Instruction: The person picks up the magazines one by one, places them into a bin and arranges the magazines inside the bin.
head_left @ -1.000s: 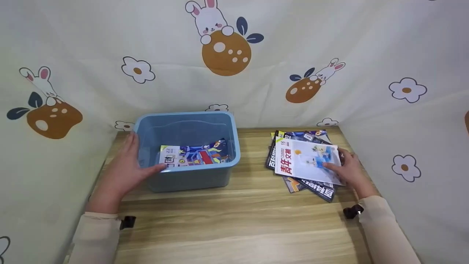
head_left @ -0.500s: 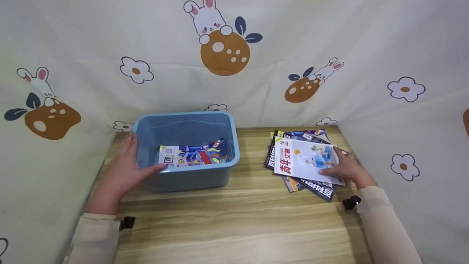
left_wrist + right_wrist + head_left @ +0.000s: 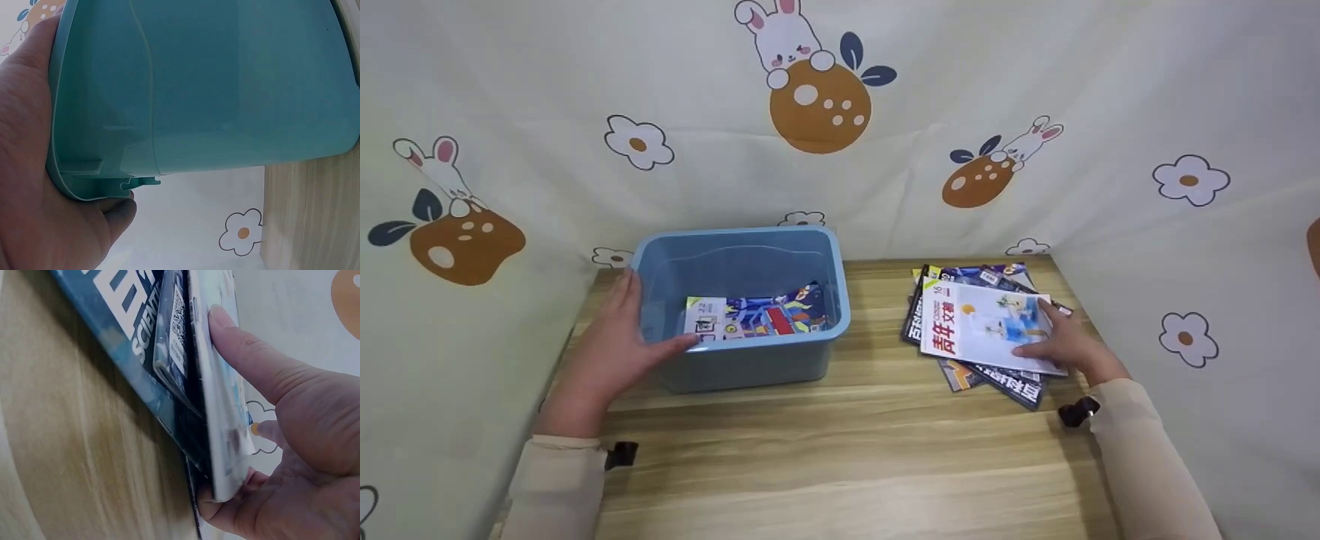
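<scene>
The white magazine [image 3: 979,326] lies atop the magazine pile [image 3: 1020,391], its long axis running left to right, titled end toward the blue bin [image 3: 757,367]. The right hand [image 3: 1069,346] pinches its right end between thumb and fingers, near the curtain [image 3: 1117,262]; the left hand's [image 3: 611,349] fingers grip the bin's near-left corner. Bare bench [image 3: 847,457] separates pile from bin and stretches in front.

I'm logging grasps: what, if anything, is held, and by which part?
Left hand: the blue plastic bin, by its near-left rim. Right hand: the topmost white magazine, by its right edge.
</scene>
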Available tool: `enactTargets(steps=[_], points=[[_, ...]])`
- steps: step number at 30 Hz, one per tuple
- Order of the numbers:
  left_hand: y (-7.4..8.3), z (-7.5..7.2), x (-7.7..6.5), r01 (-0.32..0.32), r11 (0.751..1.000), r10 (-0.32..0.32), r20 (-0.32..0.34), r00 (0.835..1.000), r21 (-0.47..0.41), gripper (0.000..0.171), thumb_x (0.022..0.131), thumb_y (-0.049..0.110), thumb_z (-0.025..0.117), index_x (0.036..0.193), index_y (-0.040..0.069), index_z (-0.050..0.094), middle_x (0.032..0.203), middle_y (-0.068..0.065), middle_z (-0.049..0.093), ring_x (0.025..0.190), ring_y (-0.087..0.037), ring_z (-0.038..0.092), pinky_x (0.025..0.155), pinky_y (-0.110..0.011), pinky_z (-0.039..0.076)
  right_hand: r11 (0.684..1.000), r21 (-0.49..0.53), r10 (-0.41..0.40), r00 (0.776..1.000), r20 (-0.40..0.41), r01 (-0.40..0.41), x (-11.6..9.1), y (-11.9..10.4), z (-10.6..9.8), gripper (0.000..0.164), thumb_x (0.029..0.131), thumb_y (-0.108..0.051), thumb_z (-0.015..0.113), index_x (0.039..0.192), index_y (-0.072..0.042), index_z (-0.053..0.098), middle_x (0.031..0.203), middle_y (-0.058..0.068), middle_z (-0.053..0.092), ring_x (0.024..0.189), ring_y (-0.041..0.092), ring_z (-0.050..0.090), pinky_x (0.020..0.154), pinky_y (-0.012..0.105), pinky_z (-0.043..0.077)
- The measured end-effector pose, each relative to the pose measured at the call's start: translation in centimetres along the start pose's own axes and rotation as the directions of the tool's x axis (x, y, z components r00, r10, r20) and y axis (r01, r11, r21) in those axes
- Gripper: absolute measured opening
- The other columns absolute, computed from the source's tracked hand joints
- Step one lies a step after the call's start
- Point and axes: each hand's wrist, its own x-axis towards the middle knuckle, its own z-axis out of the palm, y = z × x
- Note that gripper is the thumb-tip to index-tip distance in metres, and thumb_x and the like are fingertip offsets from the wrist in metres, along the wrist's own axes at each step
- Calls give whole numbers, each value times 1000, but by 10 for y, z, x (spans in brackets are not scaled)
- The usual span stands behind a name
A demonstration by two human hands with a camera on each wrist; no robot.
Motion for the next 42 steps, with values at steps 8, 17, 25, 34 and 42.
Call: enactTargets(steps=[8,17,25,34,42], points=[[0,1,0,20,1000,-20,6,1000,4,148,82,90,73,176,8,-7,184,-19,-10,166,-57,8,117,-85,25,997,67,-43,999,15,42,-1,2,1,139,86,-42,98,177,-9,-1,177,40,-1,161,63,10,130,73,13],[2,0,-1,16,1000,-16,2,1000,-3,148,82,89,74,176,8,-7,184,-19,-9,165,-57,8,117,-85,25,990,128,-56,998,-11,57,-5,4,-2,131,89,-36,96,179,-14,4,178,38,-2,160,62,15,131,72,14],[1,0,-1,22,1000,-22,9,1000,-15,148,82,88,75,176,7,-7,184,-20,-9,166,-57,6,118,-85,24,959,234,-141,986,-89,159,-3,10,-5,106,95,-26,91,178,-20,26,180,32,13,157,54,30,130,66,24],[0,1,-1,30,999,-30,9,1000,-19,148,82,89,74,176,9,-8,184,-19,-10,166,-56,5,117,-85,24,910,398,-79,991,-108,116,1,19,-6,99,100,-26,86,177,-31,24,178,34,19,114,24,66,93,23,52],[2,0,-1,28,999,-28,7,1000,-19,148,81,88,75,176,10,-8,185,-17,-10,166,-56,6,116,-86,25,811,566,-83,987,-140,149,0,10,-3,93,100,-20,86,175,-37,33,151,23,54,89,12,77,78,24,63]])
